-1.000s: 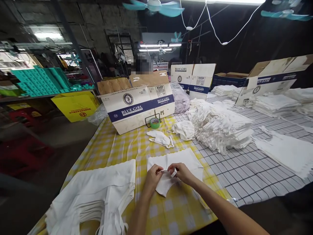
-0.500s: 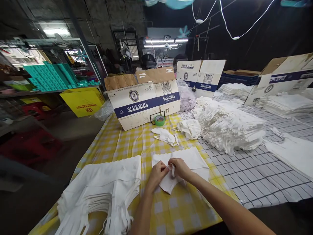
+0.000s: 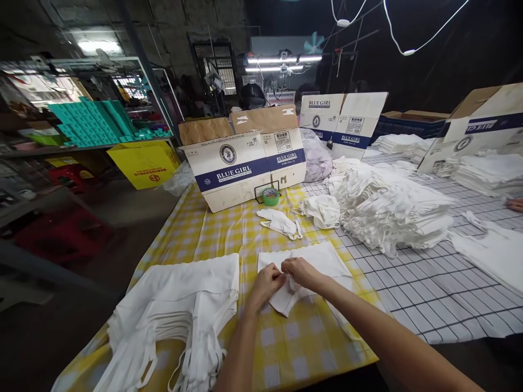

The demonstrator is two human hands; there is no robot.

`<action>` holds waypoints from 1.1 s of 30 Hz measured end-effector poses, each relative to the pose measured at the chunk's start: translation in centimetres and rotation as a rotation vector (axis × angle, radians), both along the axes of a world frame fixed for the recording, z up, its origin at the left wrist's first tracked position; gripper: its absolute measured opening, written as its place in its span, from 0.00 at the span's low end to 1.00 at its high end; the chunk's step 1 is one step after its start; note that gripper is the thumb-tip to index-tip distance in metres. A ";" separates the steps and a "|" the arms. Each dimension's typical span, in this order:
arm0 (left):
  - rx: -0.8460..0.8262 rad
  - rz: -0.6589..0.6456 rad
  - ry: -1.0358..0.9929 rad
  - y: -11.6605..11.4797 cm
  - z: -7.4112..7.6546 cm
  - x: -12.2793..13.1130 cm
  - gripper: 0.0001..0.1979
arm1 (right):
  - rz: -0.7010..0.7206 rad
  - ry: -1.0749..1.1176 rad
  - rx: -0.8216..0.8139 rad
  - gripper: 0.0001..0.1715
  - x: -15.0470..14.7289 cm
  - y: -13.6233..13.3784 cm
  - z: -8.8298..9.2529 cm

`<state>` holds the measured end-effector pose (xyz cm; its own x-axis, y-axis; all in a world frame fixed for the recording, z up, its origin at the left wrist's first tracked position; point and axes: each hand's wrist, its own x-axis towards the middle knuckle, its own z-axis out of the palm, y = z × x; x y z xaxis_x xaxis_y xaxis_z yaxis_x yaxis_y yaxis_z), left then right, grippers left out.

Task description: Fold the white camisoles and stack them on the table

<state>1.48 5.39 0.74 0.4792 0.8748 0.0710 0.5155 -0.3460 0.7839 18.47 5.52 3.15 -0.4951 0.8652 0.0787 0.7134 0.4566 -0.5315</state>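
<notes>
A white strappy top lies on the yellow checked cloth in front of me, its far hem flat and its near part bunched up. My left hand is closed, pinching fabric of the top near its left side. Right beside it my right hand is also closed, with fingertips on the same bunched fabric. The two hands almost touch, and the exact spot they grip is hidden behind the fingers. To the left lies a thick stack of white strappy tops, straps hanging toward me.
Beyond my hands lie a crumpled white piece, another white bundle and green tape. A cardboard box stands behind them. Rightward, a big garment heap covers the gridded cloth. Another person's hand shows at the right edge.
The view has shifted slightly. My hands stay together on the top, and the strip that stood up between them is now lower. Another person's hand has appeared at the right edge.
</notes>
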 end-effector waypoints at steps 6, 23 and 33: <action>-0.009 -0.011 0.002 0.0 0.0 -0.1 0.11 | 0.028 0.051 -0.031 0.13 -0.1 0.4 -0.2; 0.056 0.147 0.039 -0.8 -1.0 1.0 0.12 | -0.210 0.897 -0.514 0.17 0.9 -3.9 0.4; -0.119 -0.011 0.145 1.4 1.6 -1.8 0.23 | -0.236 1.110 -0.741 0.28 3.2 -12.3 5.1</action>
